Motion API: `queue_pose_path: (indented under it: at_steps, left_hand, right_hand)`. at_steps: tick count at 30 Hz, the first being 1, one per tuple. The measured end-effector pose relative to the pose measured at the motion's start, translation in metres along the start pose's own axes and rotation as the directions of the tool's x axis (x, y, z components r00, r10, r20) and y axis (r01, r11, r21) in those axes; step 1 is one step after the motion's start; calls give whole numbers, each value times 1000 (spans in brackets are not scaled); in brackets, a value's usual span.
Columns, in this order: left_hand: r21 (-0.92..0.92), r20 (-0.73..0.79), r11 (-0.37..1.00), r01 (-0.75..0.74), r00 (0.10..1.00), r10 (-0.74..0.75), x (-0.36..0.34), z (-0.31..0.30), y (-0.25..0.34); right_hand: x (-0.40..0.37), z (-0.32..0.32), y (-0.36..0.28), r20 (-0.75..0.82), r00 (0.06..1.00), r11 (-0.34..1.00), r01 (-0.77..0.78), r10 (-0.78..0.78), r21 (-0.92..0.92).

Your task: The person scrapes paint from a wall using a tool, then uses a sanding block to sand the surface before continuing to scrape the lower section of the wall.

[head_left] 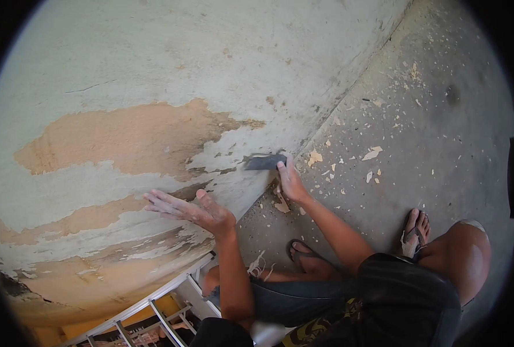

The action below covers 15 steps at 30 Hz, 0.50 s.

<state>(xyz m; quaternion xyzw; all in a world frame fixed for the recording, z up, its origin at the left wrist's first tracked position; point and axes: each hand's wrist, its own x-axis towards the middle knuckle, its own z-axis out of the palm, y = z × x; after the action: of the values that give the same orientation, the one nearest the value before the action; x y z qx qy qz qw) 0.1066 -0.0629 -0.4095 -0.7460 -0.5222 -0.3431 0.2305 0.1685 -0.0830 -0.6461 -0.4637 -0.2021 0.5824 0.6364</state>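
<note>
My right hand (292, 181) is closed on a scraper (264, 162), a flat dark-grey blade; its grip is hidden in my fingers. The blade lies against the pale green wall (147, 63), low down near the floor line, beside small chipped marks. My left hand (194, 211) is dusty and holds nothing, its fingers stretched out and thumb apart, close over the wall. Around it spread a bare peach-coloured patch (124, 139) with ragged paint edges and a second, narrower bare strip (89, 217) below.
Paint flakes (372, 153) are scattered over the grey concrete floor (453, 156). A metal ladder (153, 303) stands at the lower left, near my left forearm. My feet in flip-flops (414, 231) are on the floor at the lower right.
</note>
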Motion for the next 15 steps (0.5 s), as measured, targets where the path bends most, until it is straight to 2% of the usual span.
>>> queue_pose_path:
  at_steps: [1,2,5,6,7,9,10,11,13,14,15]
  left_hand:
    - [-5,-10,1000,-1,1000,0,1,1,2]
    - [-6,-8,1000,13,1000,-13,1,1,2]
    - [-5,3,1000,9,1000,-9,8,4,3]
    - [5,33,1000,10,999,-10,2,0,3]
    - [14,54,1000,20,998,-21,-3,-3,2]
    - [10,28,999,39,999,-39,1,1,5]
    - [16,23,999,40,999,-40,3,1,1]
    - [16,10,999,37,999,-37,3,1,0]
    - [8,-11,1000,30,999,-30,6,4,-4]
    - [13,-13,999,32,999,-32,9,4,-2]
    - [0,-4,1000,21,1000,-21,9,0,2]
  right_hand:
    - [5,-7,14,-38,999,999,-22,21,-47]
    - [4,-14,19,-51,994,995,-98,98,-1]
    - [-3,-12,21,-39,998,994,-49,53,95]
    - [7,-1,50,-66,989,989,126,-131,-72]
    - [0,4,44,-66,992,992,101,-106,-75]
    - [-2,5,6,100,989,994,-106,107,-7]
    - [17,-3,68,-31,989,973,137,-145,-184]
    - [11,-18,62,-25,987,972,150,-157,-182]
    - [-1,-33,36,0,993,993,-115,115,-7]
    - [-4,-26,28,-23,997,998,-68,68,12]
    - [-10,-18,23,-16,996,996,-88,88,6]
